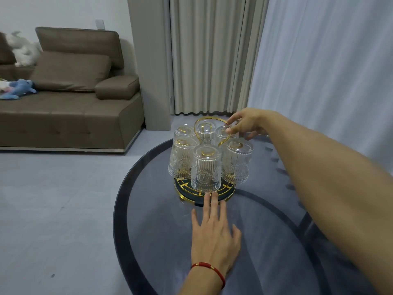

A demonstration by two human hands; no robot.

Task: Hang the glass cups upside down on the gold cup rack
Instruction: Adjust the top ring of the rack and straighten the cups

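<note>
Ribbed clear glass cups (pixel 205 168), six by my count, hung upside down on the gold wire cup rack (pixel 201 194), which stood on the round dark glass table (pixel 136 209). Left hand (pixel 213 237) lay flat, fingers spread, touching the rack's base. Right hand (pixel 247 123) pinched the gold loop handle (pixel 198 133) (hanging looked finished); next, probably letting go gently.

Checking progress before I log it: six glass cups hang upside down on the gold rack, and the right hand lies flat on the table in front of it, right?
Not quite: the head view shows the left hand flat on the table. The right hand is up at the gold rack handle. Six glass cups do hang upside down.
</note>
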